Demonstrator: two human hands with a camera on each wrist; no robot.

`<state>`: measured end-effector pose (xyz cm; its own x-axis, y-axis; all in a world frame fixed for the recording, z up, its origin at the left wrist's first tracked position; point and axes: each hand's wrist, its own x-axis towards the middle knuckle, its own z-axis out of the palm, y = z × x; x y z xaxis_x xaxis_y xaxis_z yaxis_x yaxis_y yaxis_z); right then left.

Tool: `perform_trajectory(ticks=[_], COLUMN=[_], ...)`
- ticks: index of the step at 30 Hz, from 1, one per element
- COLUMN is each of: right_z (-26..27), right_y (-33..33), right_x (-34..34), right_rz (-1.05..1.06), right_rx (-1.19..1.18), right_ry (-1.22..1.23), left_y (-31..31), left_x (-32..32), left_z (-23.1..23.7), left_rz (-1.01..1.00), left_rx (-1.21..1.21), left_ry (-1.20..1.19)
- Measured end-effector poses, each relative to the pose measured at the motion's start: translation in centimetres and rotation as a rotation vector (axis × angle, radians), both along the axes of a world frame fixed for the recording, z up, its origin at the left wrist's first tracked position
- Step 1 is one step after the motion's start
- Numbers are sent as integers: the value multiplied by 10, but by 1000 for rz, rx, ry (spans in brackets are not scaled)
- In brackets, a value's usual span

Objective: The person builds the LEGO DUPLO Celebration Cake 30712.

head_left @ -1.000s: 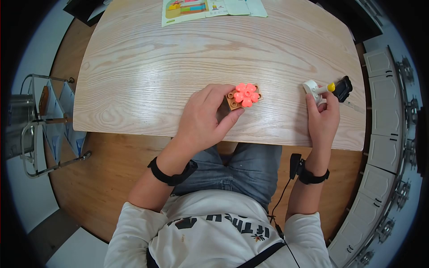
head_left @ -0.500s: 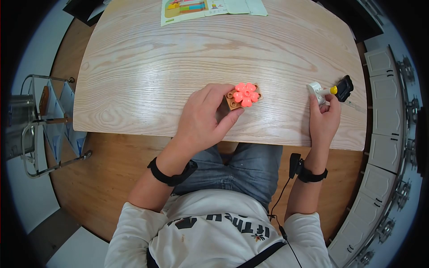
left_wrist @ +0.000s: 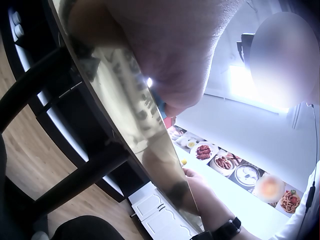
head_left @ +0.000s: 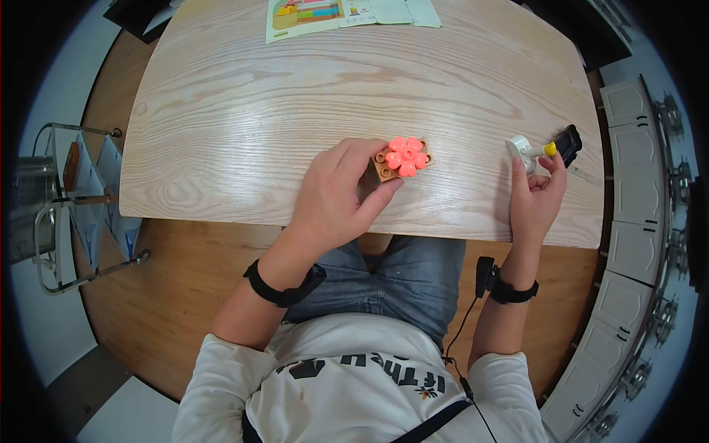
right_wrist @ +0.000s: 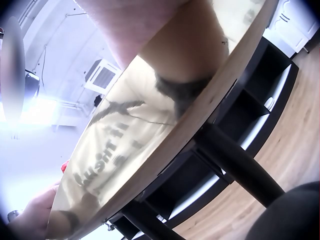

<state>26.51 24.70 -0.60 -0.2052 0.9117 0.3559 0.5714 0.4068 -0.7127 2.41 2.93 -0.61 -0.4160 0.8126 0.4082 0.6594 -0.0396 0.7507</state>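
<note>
In the head view my left hand (head_left: 336, 184) grips an orange-brown toy brick (head_left: 387, 173) at its left side, thumb at the near edge and fingers at the far one. A coral-pink flower piece (head_left: 407, 156) sits on top of this brick. My right hand (head_left: 537, 199), near the table's right side, holds a white toy piece (head_left: 519, 145) with a yellow tip (head_left: 550, 149) between thumb and fingers. The index fingertip lies close to that tip. Just beyond it is a black object (head_left: 568, 144). Both wrist views show mostly palm and tabletop edge.
A printed sheet (head_left: 306, 18) with pictures of coloured blocks lies at the table's far edge. The table's near edge (head_left: 251, 223) runs just above the person's lap. A metal rack (head_left: 88, 196) stands on the floor at the left.
My right hand has shifted slightly right with the white piece, and its index finger now reaches further out by the yellow tip. The left hand, brick and flower have stayed put.
</note>
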Motion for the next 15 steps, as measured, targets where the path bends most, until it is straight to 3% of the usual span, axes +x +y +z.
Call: perform_trajectory(ticks=[5,15], right_z=[-12,-5], right_y=[10,1], right_x=[10,4], right_rz=[48,23], right_rx=[76,124], right_ry=[-162,10], left_y=[-1,-2], left_x=[-3,-2], left_z=[-2,-1], left_rz=[-16,-13], left_rx=[-2,-21], left_ry=[69,53])
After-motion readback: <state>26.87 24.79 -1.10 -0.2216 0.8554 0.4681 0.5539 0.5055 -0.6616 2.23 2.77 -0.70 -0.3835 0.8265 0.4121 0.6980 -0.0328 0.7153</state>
